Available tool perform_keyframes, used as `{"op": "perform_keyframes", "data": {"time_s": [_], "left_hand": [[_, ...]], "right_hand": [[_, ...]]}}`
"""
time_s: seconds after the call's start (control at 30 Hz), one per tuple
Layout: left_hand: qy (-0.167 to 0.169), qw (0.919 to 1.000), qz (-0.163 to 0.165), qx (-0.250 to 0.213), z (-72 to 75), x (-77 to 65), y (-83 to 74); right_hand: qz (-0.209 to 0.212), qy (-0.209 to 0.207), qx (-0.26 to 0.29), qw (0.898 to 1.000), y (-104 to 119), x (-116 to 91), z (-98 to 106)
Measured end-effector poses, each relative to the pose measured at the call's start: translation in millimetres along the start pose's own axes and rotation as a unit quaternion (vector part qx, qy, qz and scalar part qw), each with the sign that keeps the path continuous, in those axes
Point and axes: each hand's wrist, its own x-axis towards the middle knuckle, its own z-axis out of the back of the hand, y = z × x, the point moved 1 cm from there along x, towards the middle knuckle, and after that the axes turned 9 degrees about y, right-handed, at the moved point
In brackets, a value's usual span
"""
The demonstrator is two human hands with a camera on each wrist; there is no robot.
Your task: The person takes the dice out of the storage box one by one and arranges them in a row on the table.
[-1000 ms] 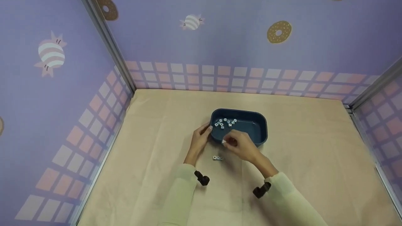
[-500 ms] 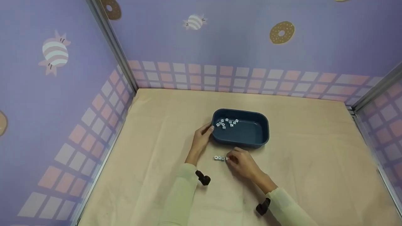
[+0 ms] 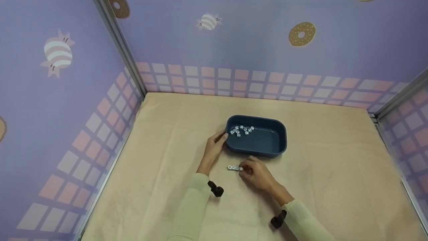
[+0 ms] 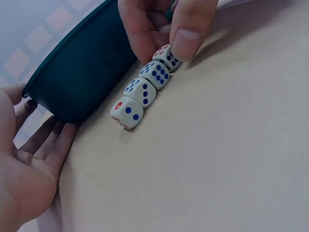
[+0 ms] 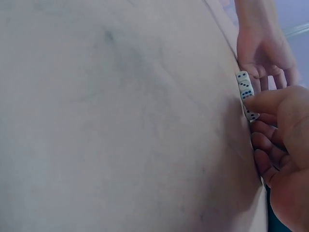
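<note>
A row of white dice [image 3: 233,168] stands on the cloth in front of a dark blue rectangular tub [image 3: 255,155]. My right hand [image 3: 258,173] pinches the die at the row's right end [image 4: 166,57] between thumb and fingers. That die sits against its neighbour, and the thumb covers part of it. In the left wrist view, the nearest die [image 4: 127,112] shows a red pip on top. My left hand [image 3: 214,148] holds the tub's left end, thumb at the rim and fingers against the outer wall. Several more dice [image 3: 238,132] lie loose inside the tub, toward its left.
A beige cloth [image 3: 174,140] covers the table. Purple patterned panels [image 3: 247,43] stand behind and on both sides, joined by metal posts [image 3: 122,50]. A small black device [image 3: 278,219] is worn on each wrist.
My right hand has carried a die from above the tub's front rim down to the right end of the row, which is now one die longer. The left hand stays at the tub.
</note>
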Motion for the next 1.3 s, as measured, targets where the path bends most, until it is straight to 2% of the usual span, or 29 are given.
{"op": "perform_keyframes", "data": {"time_s": [0.13, 0.33, 0.87, 1.07, 1.2, 1.3], "left_hand": [[0.005, 0.9999, 0.001, -0.010, 0.2, 0.3, 0.0], [0.012, 0.9996, -0.003, -0.025, -1.0, -0.7, 2.2], [0.007, 0.9999, 0.006, -0.013, 0.9, -1.3, 1.8], [0.005, 0.9999, 0.009, -0.007, 1.7, -1.5, 2.6], [0.007, 0.9999, 0.004, -0.013, 1.9, -0.3, 2.2], [0.007, 0.9999, -0.001, -0.014, 1.2, 1.3, 0.7]], "right_hand": [[-0.015, -0.015, 0.012, 1.000, -1.0, 0.8, -6.6], [-0.015, -0.043, 0.029, 0.999, -4.7, -1.3, -15.8], [-0.016, -0.044, 0.047, 0.998, -6.5, -1.9, -16.2], [0.003, -0.043, 0.059, 0.997, -0.5, -5.0, -4.4], [0.021, -0.048, 0.046, 0.998, 9.4, -1.3, 13.8], [0.025, -0.068, 0.040, 0.997, 12.9, 8.9, 31.2]]}}
